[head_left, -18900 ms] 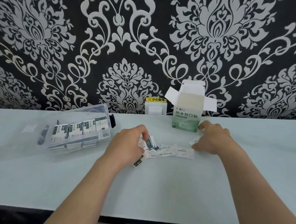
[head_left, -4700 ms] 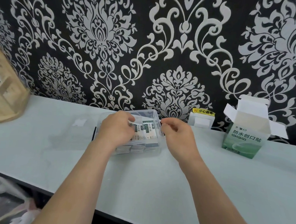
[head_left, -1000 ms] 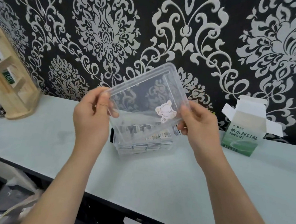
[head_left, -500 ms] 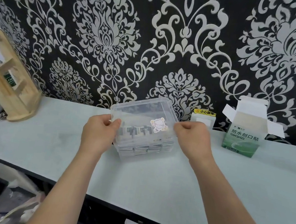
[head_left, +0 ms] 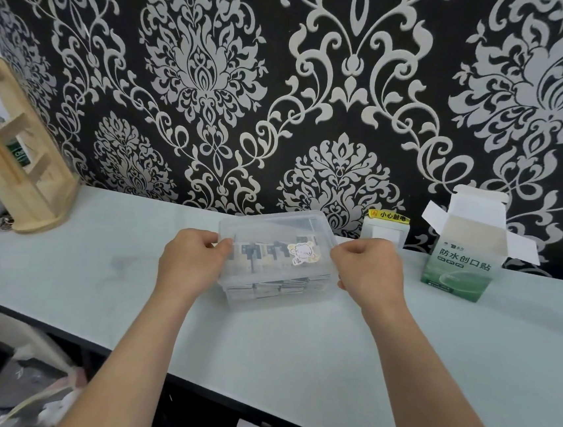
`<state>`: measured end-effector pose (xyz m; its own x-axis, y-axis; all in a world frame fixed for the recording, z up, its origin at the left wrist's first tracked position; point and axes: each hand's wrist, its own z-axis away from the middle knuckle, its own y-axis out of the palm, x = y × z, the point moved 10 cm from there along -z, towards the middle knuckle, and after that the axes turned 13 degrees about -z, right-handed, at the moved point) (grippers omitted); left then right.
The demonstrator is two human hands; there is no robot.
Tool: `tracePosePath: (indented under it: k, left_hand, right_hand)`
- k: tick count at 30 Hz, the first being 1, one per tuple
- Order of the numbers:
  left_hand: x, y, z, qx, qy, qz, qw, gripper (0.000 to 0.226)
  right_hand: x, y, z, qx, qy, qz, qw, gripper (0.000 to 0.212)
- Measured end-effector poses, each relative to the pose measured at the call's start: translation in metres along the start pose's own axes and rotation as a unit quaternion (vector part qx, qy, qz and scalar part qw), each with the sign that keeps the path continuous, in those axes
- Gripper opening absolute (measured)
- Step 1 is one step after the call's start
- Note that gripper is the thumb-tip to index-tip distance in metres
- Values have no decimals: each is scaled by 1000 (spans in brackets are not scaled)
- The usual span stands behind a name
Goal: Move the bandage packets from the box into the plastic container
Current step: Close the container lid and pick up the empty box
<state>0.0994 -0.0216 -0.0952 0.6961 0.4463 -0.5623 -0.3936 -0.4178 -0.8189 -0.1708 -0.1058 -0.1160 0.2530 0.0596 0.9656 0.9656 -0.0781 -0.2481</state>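
A clear plastic container (head_left: pixel 275 295) sits on the pale counter, packed with several bandage packets (head_left: pixel 262 256) seen through its walls. Its clear lid (head_left: pixel 272 222), marked with a cartoon sticker (head_left: pixel 304 254), lies on top of it. My left hand (head_left: pixel 191 263) grips the lid's left end with curled fingers. My right hand (head_left: pixel 367 273) grips the right end the same way. The green and white bandage box (head_left: pixel 460 265) stands to the right with its top flaps open; its inside is hidden.
A wooden rack (head_left: pixel 13 166) stands at the counter's far left against the patterned wall. A white wall socket (head_left: pixel 385 230) with a yellow warning label sits behind the container. The counter's front edge (head_left: pixel 122 353) runs dark below my forearms.
The lid, held up and tilted a second ago, has come down flat onto the container. Both hands followed it down and now clasp its two ends.
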Motion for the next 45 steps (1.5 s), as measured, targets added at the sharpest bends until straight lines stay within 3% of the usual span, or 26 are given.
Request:
tracePosePath:
  k: [3, 10, 12, 14, 17, 19, 21, 23, 27, 32, 36, 39, 41, 45]
  left_hand:
    - [1, 2, 1, 14, -11, 15, 1000, 26]
    - [5, 17, 3, 70, -82, 217, 970, 10]
    - [-3, 20, 4, 76, -68, 231, 968, 18]
    - [-8, 24, 2, 80, -50, 211, 973, 23]
    - [-11, 35, 4, 131, -52, 186, 972, 9]
    - [-10, 42, 7, 175, -66, 193, 963, 37]
    - [-9, 43, 8, 182, -78, 209, 958, 62]
    - [-5, 39, 5, 146, -83, 203, 965, 70]
    - [-14, 22, 6, 38, -37, 45, 998, 54]
    - [-44, 13, 15, -42, 62, -142, 987, 13]
    - [-51, 18, 17, -52, 106, -195, 974, 18]
    - [-57, 26, 19, -29, 125, -209, 969, 25]
    - [-60, 37, 19, 23, 135, -171, 976, 35]
    - [-69, 61, 31, 146, 181, -192, 954, 74]
  right_hand:
    - [-3, -3, 0, -7, 3, -2, 1000, 20]
    - [-23, 3, -2, 0, 93, -144, 985, 18]
    - [-29, 8, 1, 21, 138, -208, 968, 9]
    - [-37, 7, 4, 28, 179, -261, 948, 12]
    - [-44, -1, 6, 27, 206, -298, 932, 13]
    - [-42, -8, 7, 24, 196, -297, 934, 5]
    - [-39, -15, 5, 12, 175, -280, 944, 7]
    - [-34, -19, 4, 4, 142, -248, 958, 10]
    - [-19, -21, 2, -11, 49, -101, 994, 21]
    - [7, -20, 6, -11, -63, 118, 991, 34]
    - [12, -19, 5, -2, -93, 153, 984, 35]
    - [11, -19, 5, 11, -95, 138, 986, 34]
    - [15, -19, 7, 7, -104, 150, 983, 19]
    - [44, -48, 20, -117, -186, 163, 962, 55]
